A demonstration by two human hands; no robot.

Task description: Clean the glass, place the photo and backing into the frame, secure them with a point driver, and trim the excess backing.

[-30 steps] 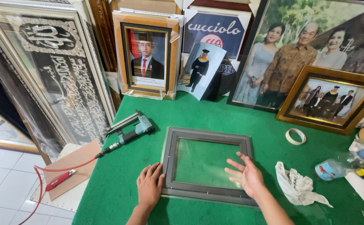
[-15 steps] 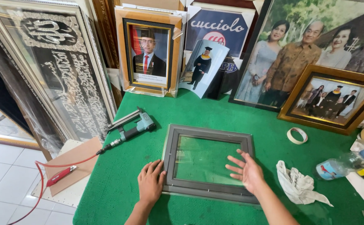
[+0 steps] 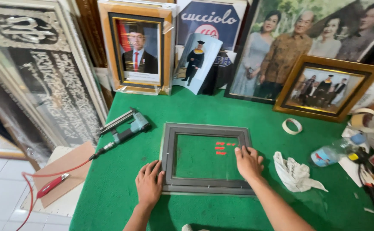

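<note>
Right hand (image 3: pixel 247 162) now nearer frame's (image 3: pixel 207 159) right rail, fingers flat, open; left hand (image 3: pixel 149 184) likewise.

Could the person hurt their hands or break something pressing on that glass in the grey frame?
Maybe. The right hand presses flat on the glass pane inside the grey frame, so hard pressure might crack it or cut fingers. The left hand rests on the frame's corner beside the pane's edge, which may be sharp. The pneumatic stapler lies close enough to get bumped.
</note>
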